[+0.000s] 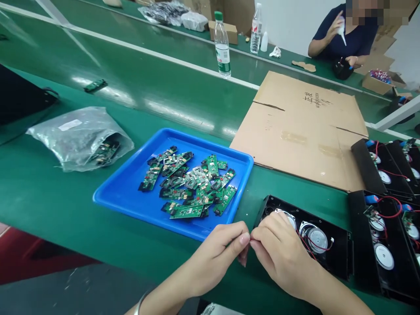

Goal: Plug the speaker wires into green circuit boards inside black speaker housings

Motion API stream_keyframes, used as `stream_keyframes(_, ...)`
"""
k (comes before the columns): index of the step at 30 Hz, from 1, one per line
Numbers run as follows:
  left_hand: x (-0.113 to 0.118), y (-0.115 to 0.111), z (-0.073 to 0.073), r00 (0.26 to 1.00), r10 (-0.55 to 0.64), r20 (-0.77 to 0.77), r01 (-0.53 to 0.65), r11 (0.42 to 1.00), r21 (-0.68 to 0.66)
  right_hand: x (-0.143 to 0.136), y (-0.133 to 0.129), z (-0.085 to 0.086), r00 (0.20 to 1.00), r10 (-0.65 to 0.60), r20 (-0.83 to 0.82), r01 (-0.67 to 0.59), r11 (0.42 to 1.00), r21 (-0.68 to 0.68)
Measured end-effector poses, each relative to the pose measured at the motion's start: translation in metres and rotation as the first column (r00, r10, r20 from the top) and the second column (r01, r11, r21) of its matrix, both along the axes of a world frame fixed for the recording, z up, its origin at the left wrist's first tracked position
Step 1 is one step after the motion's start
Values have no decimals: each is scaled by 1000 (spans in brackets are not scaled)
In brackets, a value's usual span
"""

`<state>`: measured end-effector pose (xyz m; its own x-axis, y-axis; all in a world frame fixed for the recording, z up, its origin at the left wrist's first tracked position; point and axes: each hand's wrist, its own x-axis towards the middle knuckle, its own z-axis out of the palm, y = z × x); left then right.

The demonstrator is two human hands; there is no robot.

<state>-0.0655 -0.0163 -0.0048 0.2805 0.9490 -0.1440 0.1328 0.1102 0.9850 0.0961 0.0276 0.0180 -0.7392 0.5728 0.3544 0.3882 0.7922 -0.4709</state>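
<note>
Two bare hands meet fingertip to fingertip over the green table (157,262), near its front edge. The left hand (221,251) has thumb and forefinger pressed closed, and the right hand (284,258) is pinched in the same way, with its other fingers curled. Between the tips shows a thin reddish bit (251,239); both pinches seem closed on it, but it is too small for me to say what it is.

The right hand and forearm hide the near left part of a black housing (336,258), which lies beyond the right corner of the blue tray (114,203). One round speaker (288,218) is half covered by the knuckles; another speaker (317,239) is fully seen. Red wires (305,246) pass behind the hand, so I cannot tell where they all end.

Inside the tray, the circuit boards (197,183) overlap, thus they cannot be counted. Near the tray's left edge, cloudy plastic of a bag (75,138) blurs its contents. More black housings (367,253) at the table's right end are cut off by the picture. Across from them, a person (344,46) is only partly in view.
</note>
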Motion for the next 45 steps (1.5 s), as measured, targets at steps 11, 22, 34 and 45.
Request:
stream_keyframes(11, 7, 3, 2, 997, 75, 18, -73, 993, -88, 1, 1, 0, 999, 9, 35, -6, 995, -97)
stream_keyframes(22, 2, 10, 1, 833, 68, 549, 196, 891, -409, 2, 2, -2, 999, 38, -6, -38, 999, 15)
stream_keyframes(34, -13, 4, 9, 929, -114, -351, 264, 870, 416, 3, -2, 7, 996, 92, 10, -91, 991, -95)
stream_keyframes(45, -12, 10, 14, 898, -143, -415, 357, 789, 501, 6, -4, 11, 995, 97, 17, -88, 950, -299)
